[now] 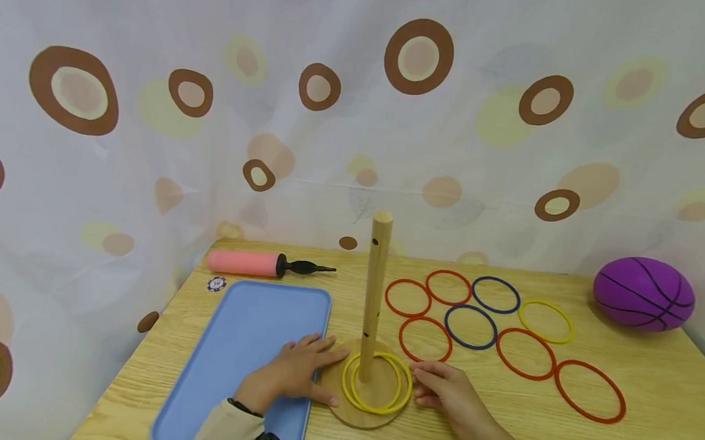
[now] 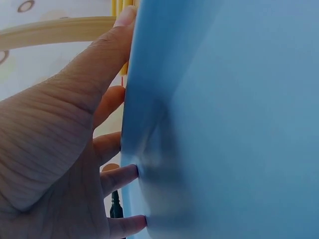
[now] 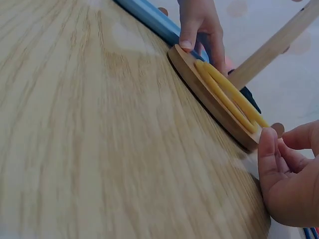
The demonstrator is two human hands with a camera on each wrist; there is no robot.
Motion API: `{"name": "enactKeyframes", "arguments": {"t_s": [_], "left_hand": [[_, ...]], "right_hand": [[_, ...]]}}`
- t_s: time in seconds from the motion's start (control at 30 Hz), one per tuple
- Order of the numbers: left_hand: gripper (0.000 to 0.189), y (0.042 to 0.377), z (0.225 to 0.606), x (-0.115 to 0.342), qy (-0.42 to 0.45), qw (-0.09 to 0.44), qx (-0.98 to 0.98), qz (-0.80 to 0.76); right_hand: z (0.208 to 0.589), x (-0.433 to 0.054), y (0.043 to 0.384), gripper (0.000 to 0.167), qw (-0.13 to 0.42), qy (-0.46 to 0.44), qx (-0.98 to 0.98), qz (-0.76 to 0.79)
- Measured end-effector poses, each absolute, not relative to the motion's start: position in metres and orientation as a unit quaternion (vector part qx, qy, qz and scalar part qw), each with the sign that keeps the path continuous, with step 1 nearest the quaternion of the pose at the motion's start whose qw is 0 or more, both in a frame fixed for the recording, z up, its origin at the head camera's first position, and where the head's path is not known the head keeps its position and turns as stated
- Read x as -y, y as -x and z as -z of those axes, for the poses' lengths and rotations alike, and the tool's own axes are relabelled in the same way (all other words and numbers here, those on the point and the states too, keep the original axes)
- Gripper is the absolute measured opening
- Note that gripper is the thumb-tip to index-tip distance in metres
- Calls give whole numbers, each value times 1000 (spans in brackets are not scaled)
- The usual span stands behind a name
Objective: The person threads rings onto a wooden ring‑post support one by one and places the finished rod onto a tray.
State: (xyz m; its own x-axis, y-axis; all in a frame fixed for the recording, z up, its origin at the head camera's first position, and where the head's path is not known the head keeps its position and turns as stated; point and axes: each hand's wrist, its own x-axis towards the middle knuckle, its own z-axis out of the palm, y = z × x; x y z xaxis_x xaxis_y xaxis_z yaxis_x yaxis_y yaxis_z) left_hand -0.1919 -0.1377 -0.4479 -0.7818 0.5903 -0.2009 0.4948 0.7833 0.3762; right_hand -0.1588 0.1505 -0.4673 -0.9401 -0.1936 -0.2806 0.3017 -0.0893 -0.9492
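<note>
A round wooden base carries an upright wooden post. Around the post's foot lie two overlapping yellow rings. My left hand is spread, with its thumb and index finger on the left side of the base and its palm over the blue tray's right edge. On the other side, my right hand has its loosely bent fingertips at the right outer edge of the yellow rings. In the right wrist view the fingertips come up to the rings' near end, with no clear grip on them.
To the right lie several red rings, two blue rings and another yellow ring. A purple ball sits at the back right. Behind the tray are a pink hand pump and a small round chip.
</note>
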Motion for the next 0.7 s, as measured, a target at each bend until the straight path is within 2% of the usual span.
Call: {"name": "enactKeyframes", "arguments": {"t_s": [0.37, 0.6, 0.7], "left_hand": [[82, 193, 450, 138, -292, 150, -932, -155], [82, 192, 448, 138, -289, 156, -931, -157], [82, 192, 449, 138, -289, 159, -931, -157]], "right_hand": [[463, -183, 159, 18, 162, -49, -655, 737], [452, -215, 160, 33, 117, -68, -712, 689], [448, -231, 159, 33, 86, -76, -737, 666]]}}
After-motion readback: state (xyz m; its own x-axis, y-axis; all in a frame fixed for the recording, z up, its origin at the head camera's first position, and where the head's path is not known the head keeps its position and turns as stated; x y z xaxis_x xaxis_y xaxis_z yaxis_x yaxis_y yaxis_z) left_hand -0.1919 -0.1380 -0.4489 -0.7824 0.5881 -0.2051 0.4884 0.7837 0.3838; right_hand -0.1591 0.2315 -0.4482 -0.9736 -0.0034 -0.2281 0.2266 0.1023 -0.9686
